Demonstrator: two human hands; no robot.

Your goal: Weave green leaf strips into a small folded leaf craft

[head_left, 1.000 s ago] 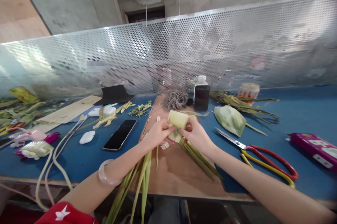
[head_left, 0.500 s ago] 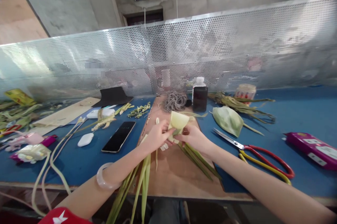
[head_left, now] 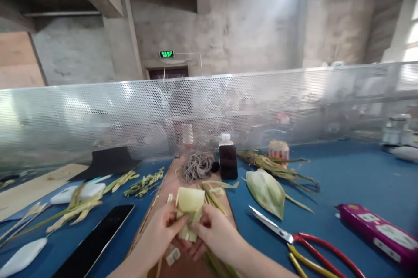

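The left hand (head_left: 163, 228) and right hand (head_left: 217, 229) pinch a pale-green leaf piece (head_left: 191, 198) from both sides; its broad far end clears their fingers (head_left: 178, 226). Scissors (head_left: 289, 237) lie at right.

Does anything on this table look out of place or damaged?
Nothing stands out as spilled or broken. The grey cord merely looks untidy, heaped in tangled loops on the brown board beyond the pale piece between the left hand and right hand.

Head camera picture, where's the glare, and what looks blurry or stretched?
Head view: haze washes over part of the concrete wall, glare streaks the perforated metal panel, lettering on the exit sign is soft, and the phone looks stretched toward the lower left.
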